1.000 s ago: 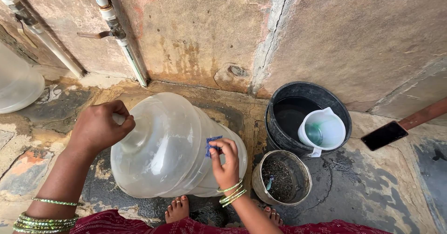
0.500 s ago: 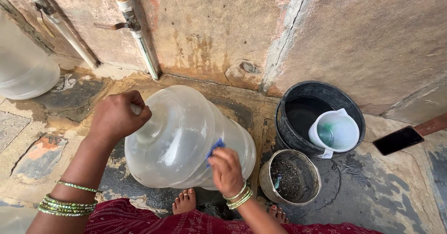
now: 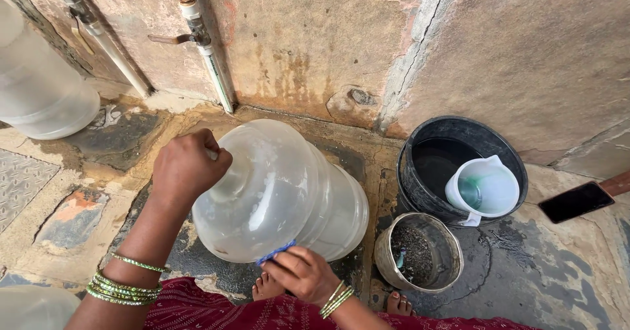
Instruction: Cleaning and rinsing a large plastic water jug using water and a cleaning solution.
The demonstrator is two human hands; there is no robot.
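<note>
The jug (image 3: pixel 282 192), a big clear plastic water bottle, lay tilted on its side on the wet stone floor (image 3: pixel 525 277), close to the foot of the wall (image 3: pixel 315 34), its neck pointing left and toward the camera; the left hand (image 3: pixel 187 169) was closed in a fist around that neck, fingers wrapped fully over it so the mouth was hidden; green bangles (image 3: pixel 125 284) ringed the left wrist. The right hand (image 3: pixel 303 274) sat at the jug's lower near edge, fingers pinched on a small blue scrubber (image 3: pixel 275 252) pressed against the plastic; thin bangles circled that wrist too. Two bare feet (image 3: pixel 268 285) showed under the jug, above a dark red patterned garment (image 3: pixel 216 310).

To the right of the jug stood a black bucket (image 3: pixel 505 153) holding dark water, with a white mug (image 3: pixel 484 189) floating or resting inside it, handle toward the camera; just in front of the bucket, touching or nearly touching it, stood a steel pot (image 3: pixel 387 251) with dark gritty matter inside and a small pale object in it, too small to tell. A dark phone (image 3: pixel 576 202) lay flat on the floor right of the bucket. Two white pipes ran down the wall; the nearer pipe (image 3: pixel 210 61) carried a valve handle (image 3: pixel 172 39). A second clear jug (image 3: pixel 39 93) stood at the far left, well apart from the first.
</note>
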